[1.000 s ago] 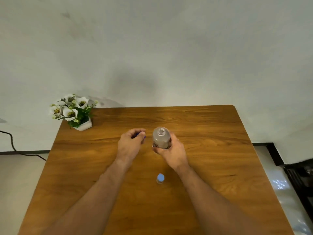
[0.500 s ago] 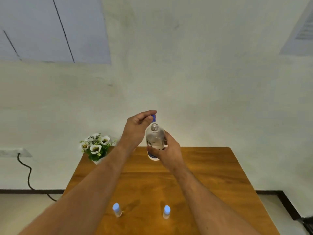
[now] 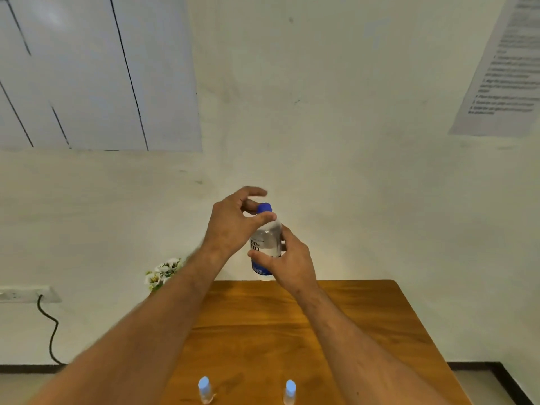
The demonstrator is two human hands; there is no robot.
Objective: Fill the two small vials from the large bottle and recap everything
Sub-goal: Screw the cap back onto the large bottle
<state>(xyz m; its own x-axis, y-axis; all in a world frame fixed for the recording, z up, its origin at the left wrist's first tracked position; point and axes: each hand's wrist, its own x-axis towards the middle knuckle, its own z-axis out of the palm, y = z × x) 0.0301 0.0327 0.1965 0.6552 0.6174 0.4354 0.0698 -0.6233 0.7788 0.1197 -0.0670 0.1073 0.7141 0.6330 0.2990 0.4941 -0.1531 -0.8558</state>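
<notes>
1. At the centre of the frame, the large bottle (image 3: 266, 247) is held upright above the far edge of the desk (image 3: 292, 331), its body gripped by the curled fingers of the right hand (image 3: 287, 263).
2. The blue cap (image 3: 264, 208) is pinched on the bottle's neck by the thumb and fingers of the left hand (image 3: 233, 222) — recapping is judged to be under way.
3. At the bottom of the frame, the two small vials (image 3: 205, 390) are seen standing capped and well apart on the desk.
4. A cross-threaded or loosely turned cap is the risk here — a leak could follow once the bottle is set down.
</notes>
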